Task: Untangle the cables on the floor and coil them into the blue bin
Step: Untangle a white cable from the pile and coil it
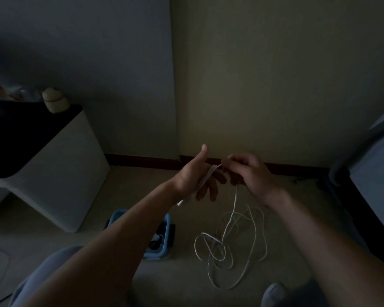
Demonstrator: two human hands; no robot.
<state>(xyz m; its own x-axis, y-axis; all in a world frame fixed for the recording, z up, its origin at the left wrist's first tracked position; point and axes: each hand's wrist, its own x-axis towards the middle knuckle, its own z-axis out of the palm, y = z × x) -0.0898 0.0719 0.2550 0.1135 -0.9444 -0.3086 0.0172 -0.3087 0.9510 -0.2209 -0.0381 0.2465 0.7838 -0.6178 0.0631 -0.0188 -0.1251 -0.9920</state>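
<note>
**Cable coiling, mid-wind: dim room, floor by the wall corner**

1. White cabinet (60, 173), dark top, standing left. Not involved.

2. Blue bin (167, 233), on the floor just left of the loose cable and partly hidden behind the left forearm. It holds some dark and pale items, but the light is too poor to name them.

3. White cable (224, 240). Most of it lies on the floor in overlapping loops to the right of the bin. One strand rises from the heap to the hands.
   - Risk: the loops cross one another near the heap's left side. Steady pulling from above is likely to draw a crossing into a knot rather than free it.
   - Risk: the heap may be dragged or lifted whole and snag.
   - Risk: the turns already wound could slide off the straight fingers if tension goes slack.

4. Left hand (197, 176). Spread fairly wide, with the thumb upright and the fingers extended downward. It serves as a former, with several cable turns (205, 180) lying across the palm. A short pale end pokes out below the wrist.

5. Right hand (251, 173). Narrow, with the fingertips pinching the cable just beside the left hand. The rising strand hangs below it.
</note>
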